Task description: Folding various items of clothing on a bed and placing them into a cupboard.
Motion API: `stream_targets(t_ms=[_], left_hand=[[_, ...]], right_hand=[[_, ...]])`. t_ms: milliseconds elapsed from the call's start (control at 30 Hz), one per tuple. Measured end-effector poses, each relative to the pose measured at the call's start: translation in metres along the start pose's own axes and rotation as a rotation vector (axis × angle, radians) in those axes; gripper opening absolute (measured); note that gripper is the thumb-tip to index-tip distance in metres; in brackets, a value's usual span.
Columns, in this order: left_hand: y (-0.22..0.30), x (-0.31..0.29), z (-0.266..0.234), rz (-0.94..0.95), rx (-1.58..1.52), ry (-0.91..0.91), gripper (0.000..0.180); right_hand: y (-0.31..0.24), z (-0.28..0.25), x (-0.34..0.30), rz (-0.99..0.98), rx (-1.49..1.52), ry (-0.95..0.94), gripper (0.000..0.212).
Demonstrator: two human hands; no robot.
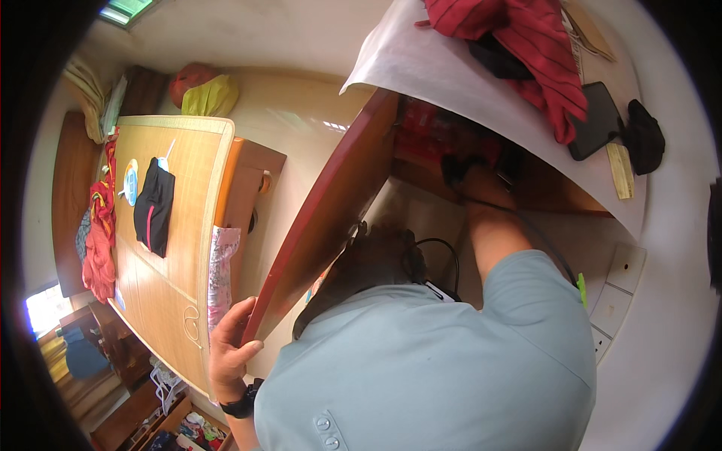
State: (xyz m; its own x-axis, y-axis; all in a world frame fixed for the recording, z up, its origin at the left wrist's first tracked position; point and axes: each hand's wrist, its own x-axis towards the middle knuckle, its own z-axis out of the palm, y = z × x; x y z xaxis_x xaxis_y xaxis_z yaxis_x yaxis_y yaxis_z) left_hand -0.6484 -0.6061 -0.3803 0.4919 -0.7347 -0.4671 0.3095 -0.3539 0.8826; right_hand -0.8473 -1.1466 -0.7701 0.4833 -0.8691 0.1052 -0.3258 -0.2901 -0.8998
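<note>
My left hand (232,347), with a black watch on its wrist, grips the lower edge of an open wooden cabinet door (323,210), thumb on one side and fingers on the other. My right forearm (492,225) reaches into the dark cabinet under a white-covered top. A dark band shows around its wrist, and my right hand (477,143) is in shadow inside, its fingers too dim to make out. Near it are reddish things (429,124) inside the cabinet. A black cable (526,218) runs past my forearm.
On the white cover (391,52) lie a red striped cloth (500,30), a dark phone (596,120) and a black item (644,137). A bed (180,293) at left carries a black garment (156,207) and red cloth (99,240). White sockets (613,301) are at right.
</note>
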Motion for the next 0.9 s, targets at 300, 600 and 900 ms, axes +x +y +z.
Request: stream_targets(t_ms=[300, 600, 900], left_hand=[[0.003, 0.002, 0.004, -0.028, -0.008, -0.007, 0.071], [-0.001, 0.001, -0.001, -0.057, 0.033, 0.016, 0.073], [-0.001, 0.007, -0.013, -0.062, 0.140, -0.078, 0.069]], right_hand=[[-0.003, 0.017, 0.001, 0.010, 0.058, -0.063, 0.025], [0.019, 0.026, 0.008, 0.012, 0.079, -0.071, 0.024], [0.047, 0.010, -0.036, 0.017, -0.045, 0.005, 0.023]])
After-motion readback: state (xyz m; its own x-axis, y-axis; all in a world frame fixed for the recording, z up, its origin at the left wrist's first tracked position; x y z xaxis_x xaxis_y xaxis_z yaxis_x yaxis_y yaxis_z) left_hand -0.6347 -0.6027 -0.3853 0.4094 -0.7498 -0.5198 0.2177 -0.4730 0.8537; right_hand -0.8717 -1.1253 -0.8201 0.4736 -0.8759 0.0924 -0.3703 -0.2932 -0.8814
